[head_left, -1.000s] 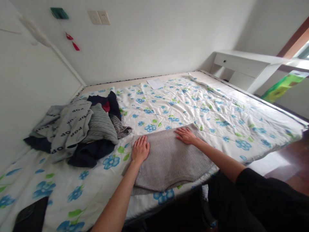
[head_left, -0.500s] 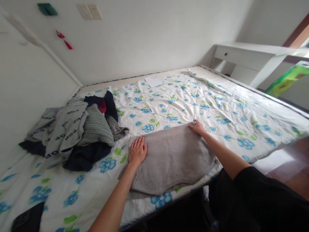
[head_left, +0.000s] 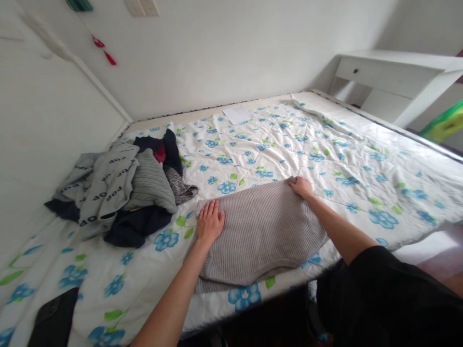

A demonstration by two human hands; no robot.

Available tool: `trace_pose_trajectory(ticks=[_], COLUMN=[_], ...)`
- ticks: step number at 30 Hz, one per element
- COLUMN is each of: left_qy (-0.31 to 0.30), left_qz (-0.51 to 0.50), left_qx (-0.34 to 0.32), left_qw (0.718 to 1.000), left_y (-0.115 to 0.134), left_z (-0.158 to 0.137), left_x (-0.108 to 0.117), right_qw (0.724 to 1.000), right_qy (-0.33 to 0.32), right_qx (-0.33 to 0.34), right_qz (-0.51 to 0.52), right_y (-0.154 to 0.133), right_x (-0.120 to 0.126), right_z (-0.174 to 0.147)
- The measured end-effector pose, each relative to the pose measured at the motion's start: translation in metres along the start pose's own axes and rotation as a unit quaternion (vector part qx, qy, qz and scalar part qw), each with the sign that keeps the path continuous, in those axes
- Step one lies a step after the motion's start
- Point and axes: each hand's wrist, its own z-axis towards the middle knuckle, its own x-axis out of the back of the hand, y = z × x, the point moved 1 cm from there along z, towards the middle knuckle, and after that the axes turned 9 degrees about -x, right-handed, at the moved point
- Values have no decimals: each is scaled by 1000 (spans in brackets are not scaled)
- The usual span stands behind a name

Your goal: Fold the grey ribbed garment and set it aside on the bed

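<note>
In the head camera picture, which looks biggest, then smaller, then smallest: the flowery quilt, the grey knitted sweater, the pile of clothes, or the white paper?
1. Flowery quilt, easily the biggest.
2. Grey knitted sweater and pile of clothes look about alike; the sweater lies nearer the camera, so I won't rank them.
3. White paper, smallest, though it lies farthest away.

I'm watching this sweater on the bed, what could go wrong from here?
The grey sweater lies at the mattress edge with its hem overhanging, so a pull from the right hand at its far corner might slide it off. The left hand pins only one side, so it may bunch.
</note>
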Motion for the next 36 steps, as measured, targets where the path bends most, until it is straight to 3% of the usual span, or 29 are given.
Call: trace_pose_trajectory(ticks=[3, 5, 8, 12, 14, 16, 20, 27, 36], left_qy=[9, 10, 10, 13, 9, 7, 25, 27, 40], left_qz=[-11, -10, -2, 2, 1, -1, -5, -18, -14], left_qx=[2, 3, 3, -6, -9, -8, -3, 8, 3], left_qw=[1000, 1000, 1000, 1000, 1000, 1000, 1000, 999, 999], left_y=[0, 0, 2, 0, -1, -3, -2, 1, 0], left_z=[0, 0, -1, -3, -4, -4, -1, 0, -1], left_x=[-3, -4, -3, -3, -4, -5, -7, -5, -7], right_qw=[997, 993, 976, 912, 893, 901, 931, 907, 952], right_qy=[50, 51, -27, -115, -145, -165, -176, -165, -113], right_qx=[25, 92, 211, 393, 427, 400, 320, 381, 255], right_qz=[-47, -47, -44, -31, -14, -6, -21, -75, -128], right_y=[-17, -46, -107, -179, -196, -199, -171, -89, 16], right_x=[-2, -9, -36, -88, -107, -114, -99, -47, -2], right_z=[-24, -48, -100, -178, -202, -208, -180, -106, -34])
